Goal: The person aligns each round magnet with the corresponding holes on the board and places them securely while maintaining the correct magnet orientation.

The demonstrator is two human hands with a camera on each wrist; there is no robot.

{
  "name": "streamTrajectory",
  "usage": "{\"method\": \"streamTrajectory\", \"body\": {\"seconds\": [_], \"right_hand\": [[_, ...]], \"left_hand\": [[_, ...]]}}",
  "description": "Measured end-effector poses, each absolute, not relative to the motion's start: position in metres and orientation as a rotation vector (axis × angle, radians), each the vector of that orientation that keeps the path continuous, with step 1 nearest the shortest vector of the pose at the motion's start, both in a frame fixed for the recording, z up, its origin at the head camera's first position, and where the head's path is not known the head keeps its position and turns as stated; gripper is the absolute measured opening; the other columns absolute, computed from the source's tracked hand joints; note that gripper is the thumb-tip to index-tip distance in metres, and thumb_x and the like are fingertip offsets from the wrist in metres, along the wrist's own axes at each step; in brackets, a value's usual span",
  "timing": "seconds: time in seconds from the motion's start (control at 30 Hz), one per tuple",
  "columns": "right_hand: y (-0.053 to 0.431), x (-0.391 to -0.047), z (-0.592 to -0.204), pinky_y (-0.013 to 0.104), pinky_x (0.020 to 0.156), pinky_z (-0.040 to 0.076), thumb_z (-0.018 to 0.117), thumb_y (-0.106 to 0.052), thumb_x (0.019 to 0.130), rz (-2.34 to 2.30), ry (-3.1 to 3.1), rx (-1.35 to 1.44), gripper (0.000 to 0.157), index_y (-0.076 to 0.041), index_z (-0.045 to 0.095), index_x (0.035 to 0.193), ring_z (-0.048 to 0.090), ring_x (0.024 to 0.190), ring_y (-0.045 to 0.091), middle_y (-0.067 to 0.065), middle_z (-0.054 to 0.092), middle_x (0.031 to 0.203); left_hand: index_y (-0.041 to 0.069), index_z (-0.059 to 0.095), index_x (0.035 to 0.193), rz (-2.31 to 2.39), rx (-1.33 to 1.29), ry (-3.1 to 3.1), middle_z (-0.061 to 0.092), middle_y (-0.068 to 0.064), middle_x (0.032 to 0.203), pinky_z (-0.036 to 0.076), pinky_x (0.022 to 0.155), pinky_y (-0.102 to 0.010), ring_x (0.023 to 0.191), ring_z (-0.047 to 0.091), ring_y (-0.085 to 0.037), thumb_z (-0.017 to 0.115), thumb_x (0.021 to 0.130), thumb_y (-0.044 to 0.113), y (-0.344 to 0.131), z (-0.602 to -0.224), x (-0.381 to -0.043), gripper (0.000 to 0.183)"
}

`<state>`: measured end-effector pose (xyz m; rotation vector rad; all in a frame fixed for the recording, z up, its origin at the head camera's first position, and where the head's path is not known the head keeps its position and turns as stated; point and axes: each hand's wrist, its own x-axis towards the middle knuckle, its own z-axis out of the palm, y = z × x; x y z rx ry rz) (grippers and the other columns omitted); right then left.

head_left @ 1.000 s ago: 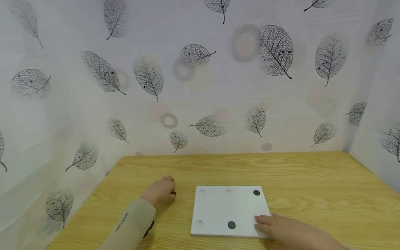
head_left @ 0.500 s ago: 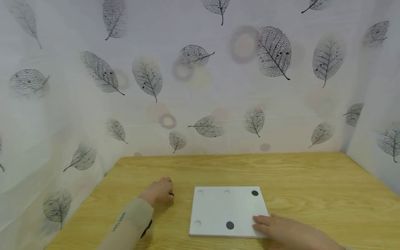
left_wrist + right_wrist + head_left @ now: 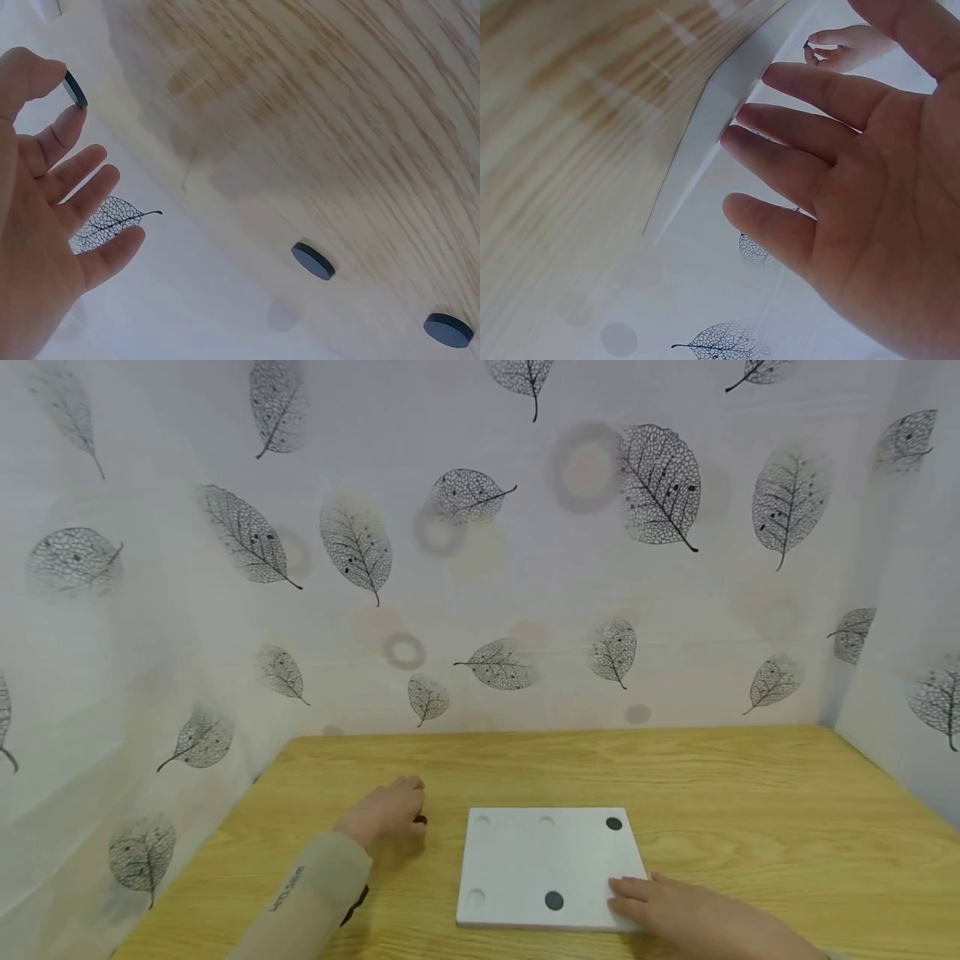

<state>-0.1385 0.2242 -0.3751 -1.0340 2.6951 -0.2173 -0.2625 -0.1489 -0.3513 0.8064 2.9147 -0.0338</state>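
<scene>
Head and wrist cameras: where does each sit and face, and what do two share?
Head: on the person's head, facing forward and down at the table and white board; left grip, sleeve and right grip show.
Left wrist: on the left wrist, looking along the left grip at its pinched dark disc and two other discs.
Right wrist: on the right wrist, facing the right grip and table.
Shared: both wrist views show the left grip pinching the dark disc.

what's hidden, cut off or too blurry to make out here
Head view: the near right corner of the white board, covered by the right hand.
Head view: lettering on the beige sleeve, too small to read.
Head view: what the dark shape is, apparently partly behind that sleeve.
Right wrist view: the tip of the right thumb, cut off by the top edge.
</scene>
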Motion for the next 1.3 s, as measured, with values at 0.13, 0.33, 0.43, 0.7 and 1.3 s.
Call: {"method": "streamTrajectory", "body": {"seconds": [0.13, 0.33, 0.43, 0.7, 1.3], "right_hand": [[0.224, -0.139, -0.374, 0.041, 0.087, 0.039, 0.048, -0.054, 0.08, -0.231, 2.683, -1.003, 0.061, -0.016, 0.047, 0.128, 0.044, 0.113, 0.031, -0.004, 0.043, 0.131], [0.224, -0.139, -0.374, 0.041, 0.087, 0.039, 0.047, -0.055, 0.08, -0.226, 2.69, -1.02, 0.062, -0.016, 0.047, 0.128, 0.045, 0.113, 0.031, -0.003, 0.043, 0.13], [0.224, -0.139, -0.374, 0.041, 0.086, 0.039, 0.047, -0.056, 0.079, -0.223, 2.69, -1.021, 0.063, -0.016, 0.048, 0.128, 0.045, 0.112, 0.032, -0.003, 0.043, 0.13], [0.224, -0.14, -0.376, 0.041, 0.087, 0.039, 0.049, -0.054, 0.079, -0.22, 2.681, -1.006, 0.062, -0.016, 0.048, 0.127, 0.045, 0.113, 0.03, -0.004, 0.043, 0.13], [0.221, -0.139, -0.374, 0.041, 0.087, 0.039, 0.046, -0.063, 0.075, -0.21, 2.675, -1.014, 0.072, -0.013, 0.048, 0.127, 0.045, 0.112, 0.03, -0.002, 0.042, 0.131]], "left_hand": [[0.008, 0.052, 0.074, -0.087, 0.841, 2.924, 0.043, -0.016, 0.125, 0.035, 0.085, -0.054, 0.116, 0.037, -0.034, 0.061, 0.079, 0.022, -0.142, -0.349, -0.262, 0.018], [0.01, 0.054, 0.076, -0.182, 0.899, 2.938, 0.044, -0.012, 0.124, 0.035, 0.084, -0.055, 0.115, 0.037, -0.029, 0.061, 0.078, 0.023, -0.132, -0.349, -0.264, 0.015], [0.01, 0.054, 0.077, -0.187, 0.935, 2.942, 0.045, -0.011, 0.123, 0.035, 0.084, -0.055, 0.115, 0.038, -0.029, 0.06, 0.077, 0.023, -0.125, -0.348, -0.263, 0.015], [0.009, 0.055, 0.08, -0.241, 1.02, 2.946, 0.046, -0.01, 0.119, 0.036, 0.081, -0.054, 0.111, 0.039, -0.029, 0.059, 0.078, 0.023, -0.11, -0.346, -0.264, 0.015], [0.01, 0.058, 0.091, -0.385, 1.065, 2.937, 0.047, -0.004, 0.11, 0.038, 0.078, -0.048, 0.102, 0.039, -0.023, 0.059, 0.08, 0.029, -0.073, -0.346, -0.263, 0.022]]}}
